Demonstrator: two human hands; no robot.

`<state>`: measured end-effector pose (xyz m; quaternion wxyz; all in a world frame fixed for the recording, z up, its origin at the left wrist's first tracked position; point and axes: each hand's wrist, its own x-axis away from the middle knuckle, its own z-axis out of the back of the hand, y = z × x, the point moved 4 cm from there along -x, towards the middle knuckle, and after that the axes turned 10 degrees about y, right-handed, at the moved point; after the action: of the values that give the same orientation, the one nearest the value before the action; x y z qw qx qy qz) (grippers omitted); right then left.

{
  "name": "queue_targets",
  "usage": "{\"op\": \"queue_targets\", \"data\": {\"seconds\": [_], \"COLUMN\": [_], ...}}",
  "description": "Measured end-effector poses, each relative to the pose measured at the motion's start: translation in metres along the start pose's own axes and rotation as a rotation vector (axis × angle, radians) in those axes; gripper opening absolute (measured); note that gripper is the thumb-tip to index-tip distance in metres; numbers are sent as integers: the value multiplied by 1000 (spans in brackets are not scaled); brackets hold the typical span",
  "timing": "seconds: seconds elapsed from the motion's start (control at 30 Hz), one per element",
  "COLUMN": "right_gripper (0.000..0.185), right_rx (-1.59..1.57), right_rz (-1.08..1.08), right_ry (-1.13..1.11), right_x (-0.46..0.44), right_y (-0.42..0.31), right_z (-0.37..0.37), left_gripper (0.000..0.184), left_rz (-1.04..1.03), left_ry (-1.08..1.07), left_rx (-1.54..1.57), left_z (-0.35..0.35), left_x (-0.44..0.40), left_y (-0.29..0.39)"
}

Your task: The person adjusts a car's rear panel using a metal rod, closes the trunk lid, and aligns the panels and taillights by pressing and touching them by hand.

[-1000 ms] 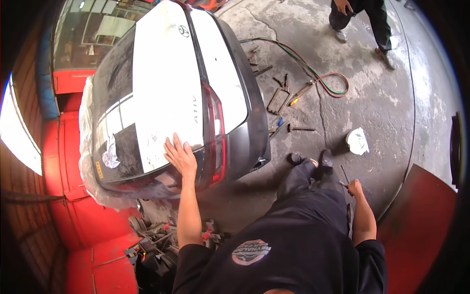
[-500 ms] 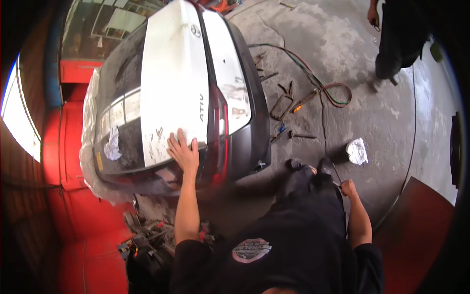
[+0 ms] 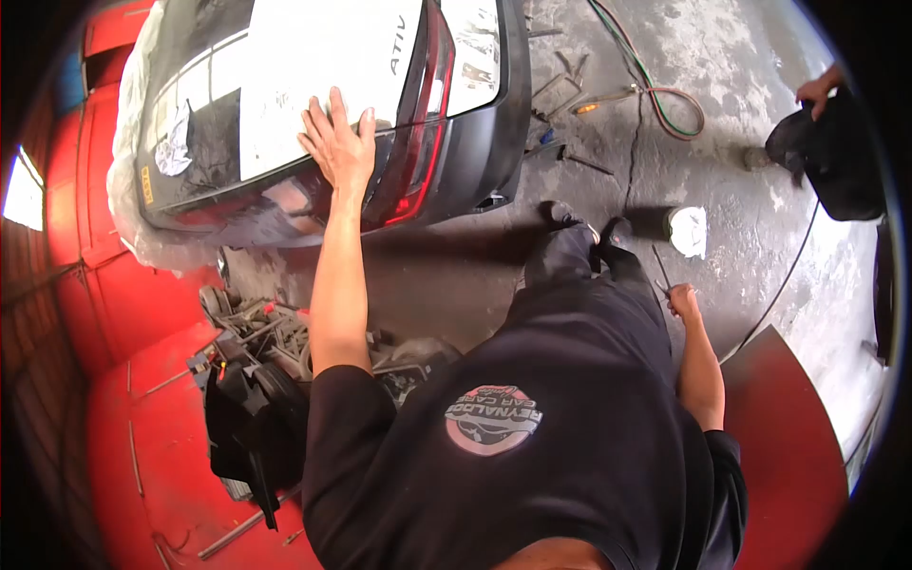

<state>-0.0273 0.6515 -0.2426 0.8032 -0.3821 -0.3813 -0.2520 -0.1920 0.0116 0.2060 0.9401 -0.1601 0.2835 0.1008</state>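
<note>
My left hand [image 3: 340, 142] lies flat with fingers spread near the edge of the white trunk lid [image 3: 328, 57] of a car, beside the "ATIV" lettering. A red tail light [image 3: 425, 142] sits just right of that hand. Down at my right side, my right hand [image 3: 682, 301] is closed around a thin dark rod-like tool [image 3: 660, 264], whose exact kind I cannot make out. A crumpled white cloth or paper [image 3: 175, 142] rests on the car's dark rear glass, left of my left hand.
Clamps [image 3: 566, 84], a hammer [image 3: 585, 161] and a looped red-green hose [image 3: 698, 109] lie on the concrete floor. A white-wrapped container [image 3: 687, 232] stands near my feet. Loose parts [image 3: 266, 332] are piled at left. Another person [image 3: 826, 147] is at right.
My view has shifted, so the car sits higher in it and the floor pile shows more. My left hand stays on the trunk lid. The other person appears lower and farther right.
</note>
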Motion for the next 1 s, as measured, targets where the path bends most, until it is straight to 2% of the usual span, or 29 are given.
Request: {"op": "queue_targets", "data": {"seconds": [0.4, 0.63, 0.77, 0.9, 1.0], "right_gripper": [29, 25, 23, 24, 25], "right_rx": [-27, 15, 6, -67, -195], "right_rz": [137, 87, 55, 88, 63], "right_ry": [34, 116, 189, 228, 202], "right_x": [24, 53, 76, 97, 137], "right_y": [-52, -56, -50, -37, -57], "right_z": [-3, -25, -53, -99, -129], "left_gripper": [66, 66, 65, 62, 61], "left_rz": [-13, -30, -46, -163, -250], "left_ry": [59, 87, 101, 93, 55], "left_rx": [21, 62, 104, 205, 290], "left_z": [-4, -4, -8, -5, 6], "left_x": [3, 5, 6, 6, -1], "left_y": [-5, -8, -13, -27, -43]}}
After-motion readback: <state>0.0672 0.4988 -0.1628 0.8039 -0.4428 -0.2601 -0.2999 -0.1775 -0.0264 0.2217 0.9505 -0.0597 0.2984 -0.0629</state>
